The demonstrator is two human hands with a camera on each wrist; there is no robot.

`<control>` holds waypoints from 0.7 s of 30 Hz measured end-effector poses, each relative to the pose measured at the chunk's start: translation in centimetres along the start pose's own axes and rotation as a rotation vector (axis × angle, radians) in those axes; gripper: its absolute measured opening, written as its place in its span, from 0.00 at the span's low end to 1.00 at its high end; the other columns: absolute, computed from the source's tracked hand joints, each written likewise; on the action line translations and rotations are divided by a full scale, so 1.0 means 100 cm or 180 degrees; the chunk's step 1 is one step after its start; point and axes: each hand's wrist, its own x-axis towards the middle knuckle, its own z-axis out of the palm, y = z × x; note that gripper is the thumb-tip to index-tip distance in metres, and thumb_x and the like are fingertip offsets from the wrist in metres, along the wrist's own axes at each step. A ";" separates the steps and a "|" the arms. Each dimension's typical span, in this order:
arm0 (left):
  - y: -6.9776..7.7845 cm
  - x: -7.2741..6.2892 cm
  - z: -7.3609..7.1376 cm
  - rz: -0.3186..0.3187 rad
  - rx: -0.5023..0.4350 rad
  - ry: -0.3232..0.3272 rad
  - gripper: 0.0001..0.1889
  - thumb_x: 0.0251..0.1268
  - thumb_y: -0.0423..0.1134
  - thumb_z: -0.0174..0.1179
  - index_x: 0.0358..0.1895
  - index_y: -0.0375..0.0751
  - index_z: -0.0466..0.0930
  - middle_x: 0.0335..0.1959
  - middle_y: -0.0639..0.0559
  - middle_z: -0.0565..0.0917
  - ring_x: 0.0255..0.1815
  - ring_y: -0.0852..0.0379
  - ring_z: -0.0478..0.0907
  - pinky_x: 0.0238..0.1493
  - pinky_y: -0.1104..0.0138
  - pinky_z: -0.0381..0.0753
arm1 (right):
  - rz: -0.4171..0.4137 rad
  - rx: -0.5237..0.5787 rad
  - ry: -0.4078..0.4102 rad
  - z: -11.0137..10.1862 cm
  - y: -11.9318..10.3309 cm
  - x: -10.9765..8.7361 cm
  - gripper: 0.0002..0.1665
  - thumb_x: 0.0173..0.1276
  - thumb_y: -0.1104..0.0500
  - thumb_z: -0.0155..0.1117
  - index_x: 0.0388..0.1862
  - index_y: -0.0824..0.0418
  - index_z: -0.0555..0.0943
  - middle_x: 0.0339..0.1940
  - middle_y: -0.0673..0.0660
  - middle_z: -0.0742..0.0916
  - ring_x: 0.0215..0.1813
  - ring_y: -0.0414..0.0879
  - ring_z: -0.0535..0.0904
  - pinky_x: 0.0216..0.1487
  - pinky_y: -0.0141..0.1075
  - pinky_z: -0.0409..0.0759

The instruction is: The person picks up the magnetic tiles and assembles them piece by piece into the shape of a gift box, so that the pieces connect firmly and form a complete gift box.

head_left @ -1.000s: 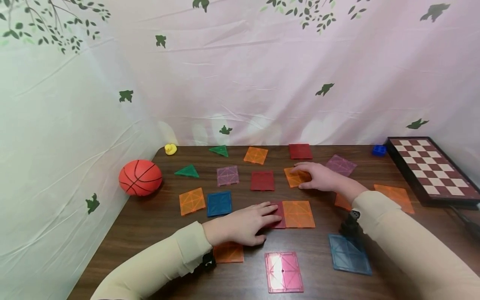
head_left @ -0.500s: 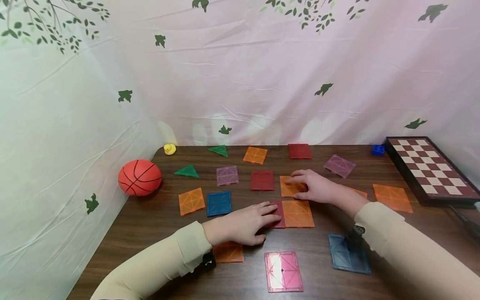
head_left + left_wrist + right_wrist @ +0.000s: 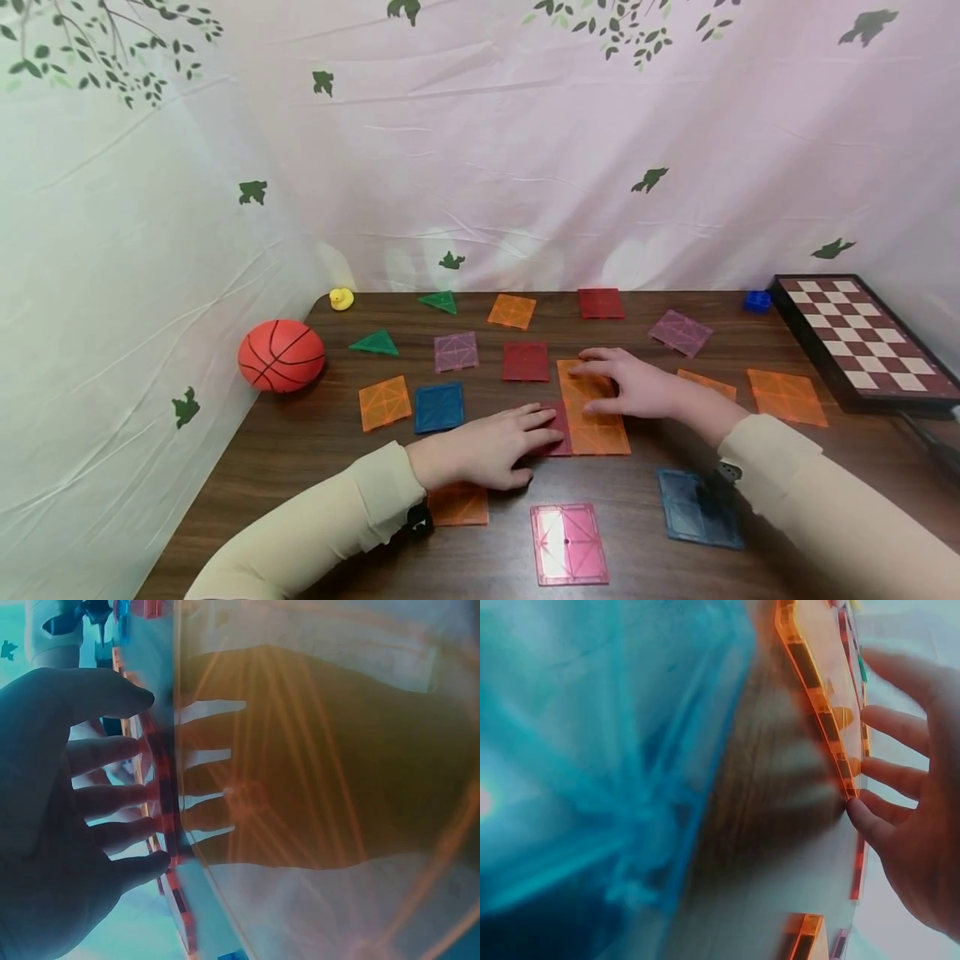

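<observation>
Drawn nearer, an orange tile (image 3: 581, 388) hides partly beneath a seemingly loose-fingered right grip (image 3: 628, 384).

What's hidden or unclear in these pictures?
Head view: much of one red tile, covered by the left hand.
Head view: part of one orange tile, covered by the right hand.
Head view: checkered board, one corner cut by the right edge.
Right wrist view: a blue tile, blurred, cut by the left edge.

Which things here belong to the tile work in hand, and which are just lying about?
In the job:
red tile, under the left hand
rear orange tile, at the right hand
front orange tile, beside the red one
scattered tiles, probably spare pieces

Just lying about:
red ball
yellow duck
checkered board
blue block
</observation>
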 end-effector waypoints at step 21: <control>-0.089 0.043 -0.029 -0.1032 -0.0553 0.0667 0.31 0.71 0.45 0.65 0.74 0.40 0.70 0.75 0.41 0.66 0.75 0.44 0.63 0.74 0.56 0.63 | 0.0110 -0.0098 -0.0051 0.022 -0.023 -0.035 0.49 0.57 0.45 0.79 0.75 0.57 0.72 0.79 0.67 0.64 0.78 0.73 0.52 0.67 0.68 0.65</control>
